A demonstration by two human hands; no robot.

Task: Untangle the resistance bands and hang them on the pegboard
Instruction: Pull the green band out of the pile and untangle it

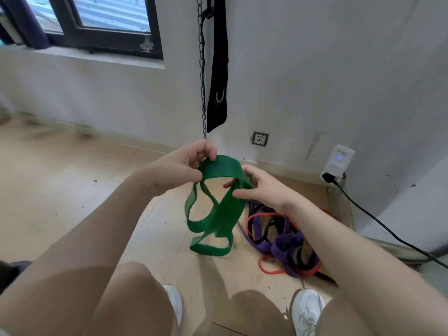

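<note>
A wide green resistance band (219, 209) hangs in twisted loops between both hands, above the wooden floor. My left hand (184, 166) pinches its upper left end between thumb and fingers. My right hand (259, 187) grips the band's upper right side, fingers wrapped around it. On the floor to the right lies a tangled heap of purple bands (283, 246), a thin red band (271, 270) and black bands. No pegboard is in view.
A metal chain (201, 69) and a black strap (218, 69) hang on the white wall straight ahead. A wall socket (260, 138), a white plugged-in device (338, 163) and its black cable (388, 229) are at right. My knees and white shoes (306, 309) are below. A window is upper left.
</note>
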